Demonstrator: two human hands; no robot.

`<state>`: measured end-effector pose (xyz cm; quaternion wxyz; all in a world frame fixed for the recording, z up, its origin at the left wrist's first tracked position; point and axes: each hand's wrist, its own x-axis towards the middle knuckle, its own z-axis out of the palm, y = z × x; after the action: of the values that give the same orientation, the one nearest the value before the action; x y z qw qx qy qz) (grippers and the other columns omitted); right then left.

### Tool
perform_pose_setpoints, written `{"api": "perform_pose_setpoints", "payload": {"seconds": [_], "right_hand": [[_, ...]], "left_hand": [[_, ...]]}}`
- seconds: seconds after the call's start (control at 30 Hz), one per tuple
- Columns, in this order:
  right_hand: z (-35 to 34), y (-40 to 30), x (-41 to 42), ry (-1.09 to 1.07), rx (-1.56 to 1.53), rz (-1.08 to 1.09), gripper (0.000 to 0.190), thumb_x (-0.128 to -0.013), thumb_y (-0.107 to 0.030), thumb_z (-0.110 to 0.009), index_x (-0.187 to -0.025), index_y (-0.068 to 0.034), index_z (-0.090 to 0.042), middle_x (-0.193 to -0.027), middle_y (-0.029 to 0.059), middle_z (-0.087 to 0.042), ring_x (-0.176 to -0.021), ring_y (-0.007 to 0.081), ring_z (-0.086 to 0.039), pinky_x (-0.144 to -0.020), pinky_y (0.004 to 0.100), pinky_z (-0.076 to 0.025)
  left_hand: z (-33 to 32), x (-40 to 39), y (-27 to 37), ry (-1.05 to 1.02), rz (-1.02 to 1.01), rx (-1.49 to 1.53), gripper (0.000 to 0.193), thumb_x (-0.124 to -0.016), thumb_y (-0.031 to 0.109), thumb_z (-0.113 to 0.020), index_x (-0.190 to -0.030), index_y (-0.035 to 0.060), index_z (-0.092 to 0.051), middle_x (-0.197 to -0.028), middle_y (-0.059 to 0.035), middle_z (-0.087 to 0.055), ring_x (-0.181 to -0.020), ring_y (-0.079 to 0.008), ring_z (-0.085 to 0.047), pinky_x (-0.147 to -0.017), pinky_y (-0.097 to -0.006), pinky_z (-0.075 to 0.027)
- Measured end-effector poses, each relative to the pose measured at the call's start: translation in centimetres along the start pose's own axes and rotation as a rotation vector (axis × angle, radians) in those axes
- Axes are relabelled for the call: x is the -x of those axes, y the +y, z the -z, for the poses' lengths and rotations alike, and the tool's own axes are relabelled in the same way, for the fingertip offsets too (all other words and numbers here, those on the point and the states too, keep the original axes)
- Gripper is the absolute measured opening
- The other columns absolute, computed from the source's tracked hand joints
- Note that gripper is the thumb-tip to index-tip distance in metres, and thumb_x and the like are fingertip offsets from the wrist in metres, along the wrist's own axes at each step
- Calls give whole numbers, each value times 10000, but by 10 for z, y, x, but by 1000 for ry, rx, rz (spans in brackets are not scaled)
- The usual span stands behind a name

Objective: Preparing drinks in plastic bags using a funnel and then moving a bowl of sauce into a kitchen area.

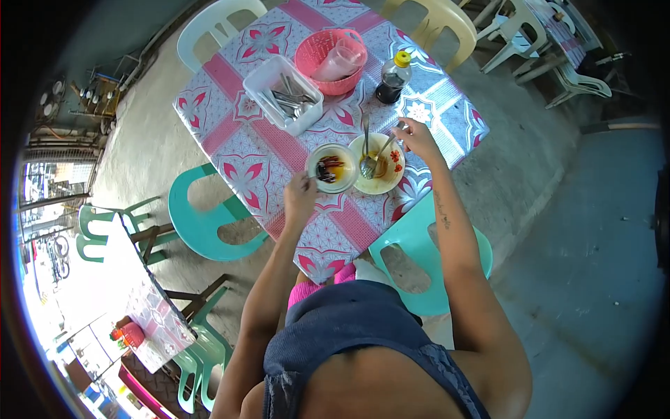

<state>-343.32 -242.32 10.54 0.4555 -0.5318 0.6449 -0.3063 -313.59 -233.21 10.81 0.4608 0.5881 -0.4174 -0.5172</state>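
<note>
My left hand (300, 195) grips the near-left rim of a small round bowl (343, 184) holding dark sauce and yellowish liquid. Right beside it is a pale plate (396, 178) with red flower prints and brown sauce smears. My right hand (416, 139) has its fingers around the handle of a metal utensil (386, 144), whose other end reaches into the plate. A metal spoon (368, 166) also rests in the plate, and a second handle (365, 125) sticks out over its far rim. Which handle belongs to the spoon I cannot tell.
Farther back on the patterned tablecloth (246, 173) are a white plastic bin (306, 124) of cutlery, a pink basket (309, 50) with clear plastic cups, and a yellow-capped bottle (395, 78) of dark liquid. Green chairs (196, 241) and pale chairs (442, 18) surround the table.
</note>
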Motion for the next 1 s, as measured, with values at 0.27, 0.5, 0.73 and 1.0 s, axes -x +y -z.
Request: {"api": "perform_pose_setpoints", "payload": {"seconds": [0.27, 0.5, 0.73, 1.0], "right_hand": [[4, 31, 13, 177, 132, -73, 417, -820, -329, -615, -1053, 16, -600, -736, 87, -633, -658, 126, -605, -561, 268, -471], [6, 37, 54, 3, -443, -362, 401, -891, -365, -554, -1069, -8, -589, -962, 52, -622, -757, 145, -595, -680, 279, -517], [-26, 13, 47, -112, -711, -398, 506, -920, -426, -452, -1208, -12, -495, -1137, 98, -542, -967, 198, -557, -765, 337, -501], [-51, -11, 80, -209, -756, -436, 446, -896, -423, -502, -1123, -43, -555, -998, 64, -590, -862, 169, -608, -656, 341, -563]], "left_hand": [[-68, -8, -6, -301, 130, -255, 270, -861, 70, -550, -1104, -47, -552, -851, -105, -622, -754, -131, -634, -560, -243, -542], [-73, 3, -16, 76, -207, -531, 320, -848, 179, -603, -1085, -23, -527, -885, -141, -612, -741, -161, -590, -620, -311, -465], [-66, -6, -57, -170, 356, 224, 470, -929, 395, -466, -1246, 53, -406, -1010, -118, -553, -848, -187, -605, -705, -333, -538], [-42, 46, -23, -37, 364, 427, 489, -899, 446, -502, -1188, 81, -355, -1080, -108, -497, -912, -166, -566, -705, -331, -532]]}}
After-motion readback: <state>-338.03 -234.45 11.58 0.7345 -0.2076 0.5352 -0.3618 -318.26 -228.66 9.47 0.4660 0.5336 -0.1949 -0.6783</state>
